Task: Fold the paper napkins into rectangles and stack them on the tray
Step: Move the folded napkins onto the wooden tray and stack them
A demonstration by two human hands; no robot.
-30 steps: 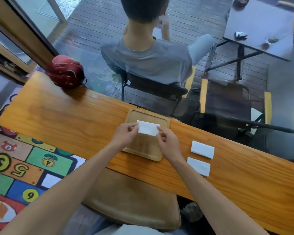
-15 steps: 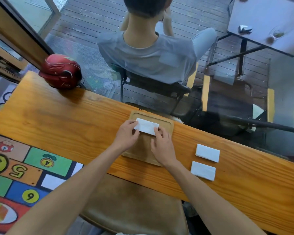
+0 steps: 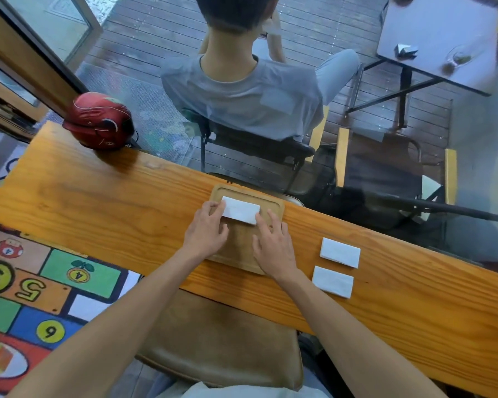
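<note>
A folded white napkin point(image 3: 240, 210) lies flat across the far part of the wooden tray point(image 3: 241, 246). My left hand point(image 3: 206, 232) rests on the tray with its fingertips on the napkin's left end. My right hand point(image 3: 272, 244) lies flat with fingers spread, its index fingertip at the napkin's near right corner. Two more folded napkins lie on the wooden counter to the right of the tray, one farther point(image 3: 339, 252) and one nearer point(image 3: 332, 282).
The long wooden counter point(image 3: 98, 202) runs along a glass pane. A red helmet point(image 3: 99, 124) sits at its far left. Beyond the glass a person point(image 3: 242, 90) sits on a chair, back turned. A brown stool seat point(image 3: 222, 337) is under the counter's near edge.
The napkin, held just above the tray between both hands a second ago, now lies flat on it. My right fingers have spread and flattened beside it.
</note>
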